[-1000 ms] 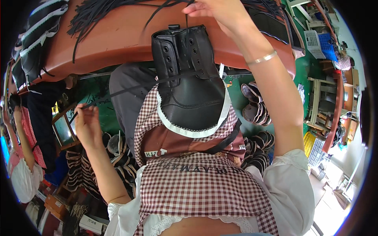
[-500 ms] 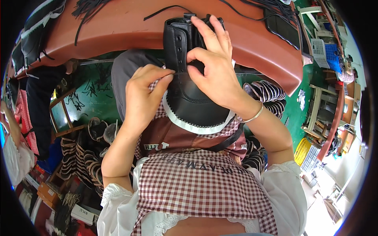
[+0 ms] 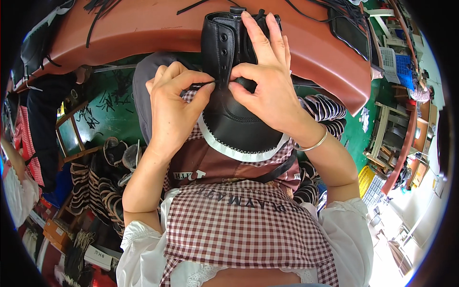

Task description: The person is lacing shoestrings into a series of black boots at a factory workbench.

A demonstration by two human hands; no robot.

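Observation:
A black leather boot upper (image 3: 239, 134) lies over my lap, its shaft leaning on the table edge and its white zigzag-stitched toe edge toward me. A row of eyelets (image 3: 224, 51) runs down the shaft's front. My left hand (image 3: 174, 103) is pinched beside the lowest eyelets, with a thin black lace (image 3: 193, 87) showing between finger and thumb. From the other side, my right hand (image 3: 275, 93) brings thumb and forefinger to the eyelet flap, while its other fingers reach up along the shaft. What exactly the right fingertips pinch is hidden.
A brown-covered table (image 3: 143, 28) curves across the far side, bearing loose black laces (image 3: 103, 9) and a dark flat pad (image 3: 349, 31). Stacked boot uppers (image 3: 322, 107) stand right of my legs, more at left (image 3: 100, 191). Another person's arm (image 3: 13, 158) shows far left.
Both hands and the boot upper have shifted slightly. My left fingertips have moved up a little, and the dark lace now shows between them. The right hand keeps its hold along the shaft.

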